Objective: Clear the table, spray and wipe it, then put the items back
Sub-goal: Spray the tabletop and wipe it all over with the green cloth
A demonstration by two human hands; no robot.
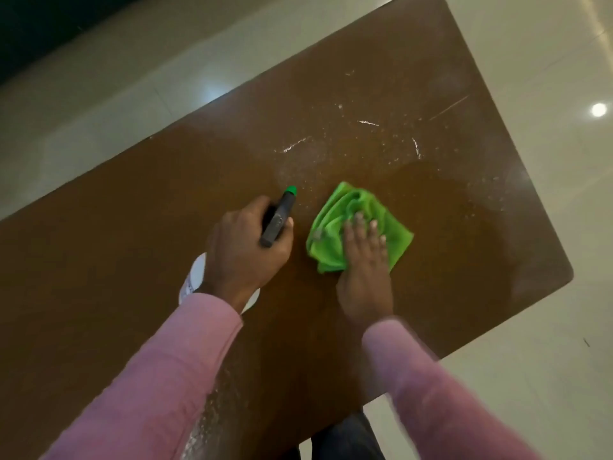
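- Desk (132, 244) mid-wipe: our right hand (365, 260) presses flat on the cloth (335, 224); our left hand (245, 247) grips the spray bottle (278, 217).
- Next we should sweep the droplets (365, 137).

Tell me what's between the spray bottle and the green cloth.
Nothing but a narrow strip of bare brown table, seen in the head view; the spray bottle and green cloth do not touch.
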